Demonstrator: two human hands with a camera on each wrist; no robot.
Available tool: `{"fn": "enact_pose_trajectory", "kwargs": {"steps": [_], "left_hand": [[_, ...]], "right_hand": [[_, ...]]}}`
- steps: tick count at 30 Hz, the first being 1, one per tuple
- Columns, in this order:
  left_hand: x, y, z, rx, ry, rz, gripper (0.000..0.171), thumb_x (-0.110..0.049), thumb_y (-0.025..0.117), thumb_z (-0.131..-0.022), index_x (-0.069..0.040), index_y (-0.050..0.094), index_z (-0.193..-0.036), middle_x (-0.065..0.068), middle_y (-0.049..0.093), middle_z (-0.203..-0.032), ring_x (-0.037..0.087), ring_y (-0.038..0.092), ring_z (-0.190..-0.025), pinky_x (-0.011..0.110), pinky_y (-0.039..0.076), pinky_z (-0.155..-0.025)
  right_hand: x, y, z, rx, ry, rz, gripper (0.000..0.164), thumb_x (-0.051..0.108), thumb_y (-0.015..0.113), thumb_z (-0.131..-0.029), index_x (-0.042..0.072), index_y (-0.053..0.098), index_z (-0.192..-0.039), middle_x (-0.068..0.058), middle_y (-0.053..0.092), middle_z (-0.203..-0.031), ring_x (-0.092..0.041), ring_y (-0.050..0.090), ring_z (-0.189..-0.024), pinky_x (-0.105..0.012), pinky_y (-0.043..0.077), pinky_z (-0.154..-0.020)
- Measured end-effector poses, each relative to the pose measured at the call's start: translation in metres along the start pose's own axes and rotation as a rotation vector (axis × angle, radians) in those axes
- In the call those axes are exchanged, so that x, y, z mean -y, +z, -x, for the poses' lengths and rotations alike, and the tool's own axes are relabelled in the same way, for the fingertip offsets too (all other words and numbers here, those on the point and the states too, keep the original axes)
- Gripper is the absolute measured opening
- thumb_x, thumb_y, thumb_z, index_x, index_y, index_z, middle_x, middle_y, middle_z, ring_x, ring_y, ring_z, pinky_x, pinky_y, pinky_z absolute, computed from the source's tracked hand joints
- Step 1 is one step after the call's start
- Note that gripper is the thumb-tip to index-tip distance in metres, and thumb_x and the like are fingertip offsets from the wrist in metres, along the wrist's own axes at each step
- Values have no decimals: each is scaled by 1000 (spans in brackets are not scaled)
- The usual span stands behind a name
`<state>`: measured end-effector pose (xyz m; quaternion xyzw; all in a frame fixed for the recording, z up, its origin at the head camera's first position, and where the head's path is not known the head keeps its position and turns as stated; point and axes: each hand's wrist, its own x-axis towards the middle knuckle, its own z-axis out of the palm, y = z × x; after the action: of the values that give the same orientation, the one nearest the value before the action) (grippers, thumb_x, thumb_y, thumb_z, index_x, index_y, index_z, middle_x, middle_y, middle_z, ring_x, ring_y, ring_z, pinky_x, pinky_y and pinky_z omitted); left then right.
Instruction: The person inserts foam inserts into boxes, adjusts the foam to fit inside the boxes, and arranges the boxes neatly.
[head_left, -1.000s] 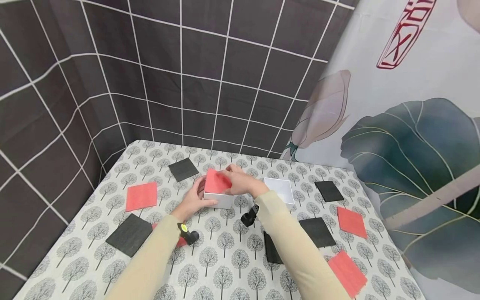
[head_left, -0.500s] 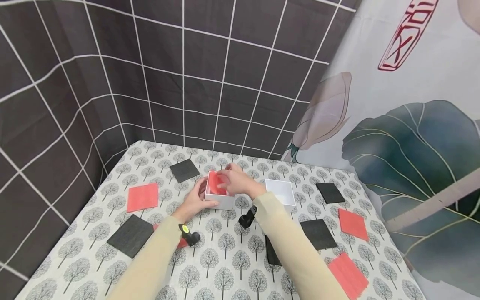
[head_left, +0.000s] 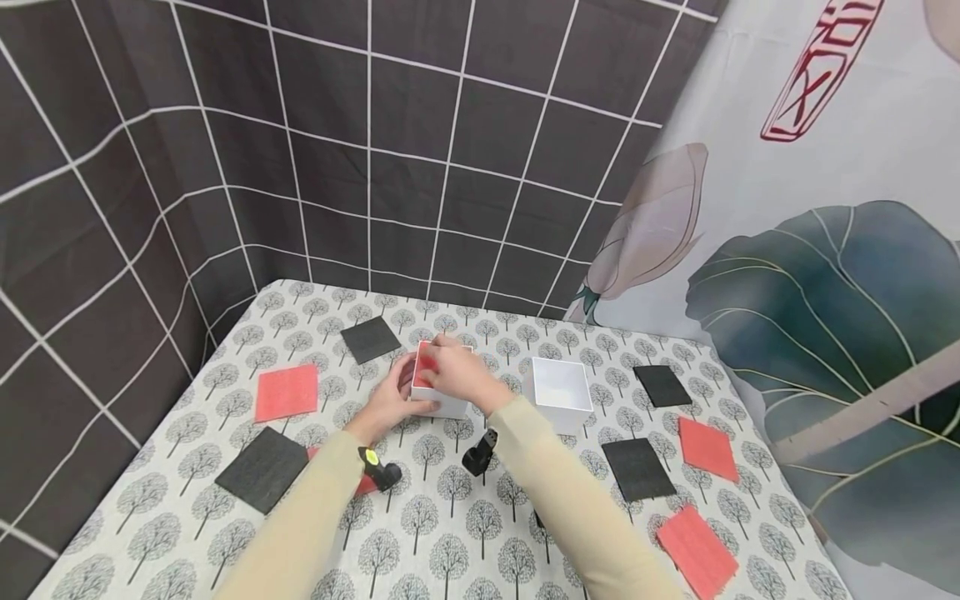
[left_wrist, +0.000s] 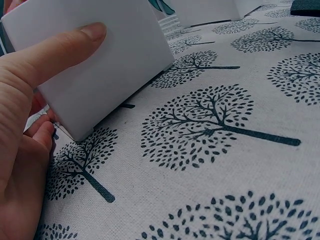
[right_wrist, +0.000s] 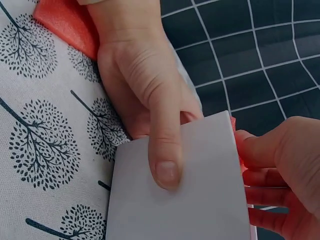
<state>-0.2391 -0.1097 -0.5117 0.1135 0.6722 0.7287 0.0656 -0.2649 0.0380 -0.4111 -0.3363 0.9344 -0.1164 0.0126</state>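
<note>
A small white box stands at mid-table with its mouth upward. My left hand grips its left side, the thumb lying across the near wall and the fingers round the other side. Inside the mouth is a red sheet, mostly covered by my right hand. The fingers of that hand reach into the box and press on the sheet. In the right wrist view a strip of red shows at the rim, beside my right fingers. How deep the sheet lies is hidden.
A second open white box stands to the right. Red squares and black squares lie scattered on the tree-print cloth to both sides. One red piece is partly under my left forearm. A dark gridded curtain hangs behind.
The red sheet, first standing above the rim, has gone down into the white box. My right hand has moved slightly left over the mouth. The left hand keeps its grip.
</note>
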Motion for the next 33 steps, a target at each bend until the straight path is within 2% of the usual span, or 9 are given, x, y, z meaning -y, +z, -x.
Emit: {"fn": "enact_pose_trajectory", "kwargs": {"steps": [5,11,17,23,33], "left_hand": [[0,-1,0,3,-8,18,103,-3,82,-64,-14,20,-146,9,29,-147,22,33,-133,18,34,-102],[2,-2,-1,15,-9,25,104,0,80,-66,-15,17,-147,8,26,-149,22,28,-135,16,31,-102],[4,-1,-2,10,0,20,104,-5,82,-64,-15,19,-147,6,30,-147,19,31,-133,18,32,-103],[7,-3,-2,7,7,-6,105,-11,84,-63,-16,20,-146,5,30,-147,20,32,-133,21,32,-104],[3,-2,-1,-6,-33,-59,110,-14,84,-63,-16,15,-148,6,29,-148,20,32,-133,30,25,-110]], "right_hand": [[3,1,-4,35,60,-20,36,21,66,-85,10,61,-119,-3,55,-100,-10,52,-73,-17,47,-58],[4,5,-11,90,94,-17,33,20,69,-83,9,62,-113,-3,58,-96,-11,53,-71,-16,47,-58],[2,8,-14,113,110,-18,27,20,71,-81,11,62,-106,0,58,-89,-11,53,-71,-17,47,-59],[2,8,-17,138,130,-9,30,19,71,-80,11,61,-108,-2,58,-96,-12,54,-77,-21,49,-64],[6,6,-23,222,166,-74,12,10,68,-79,11,64,-90,4,61,-77,-12,57,-71,-21,49,-66]]}}
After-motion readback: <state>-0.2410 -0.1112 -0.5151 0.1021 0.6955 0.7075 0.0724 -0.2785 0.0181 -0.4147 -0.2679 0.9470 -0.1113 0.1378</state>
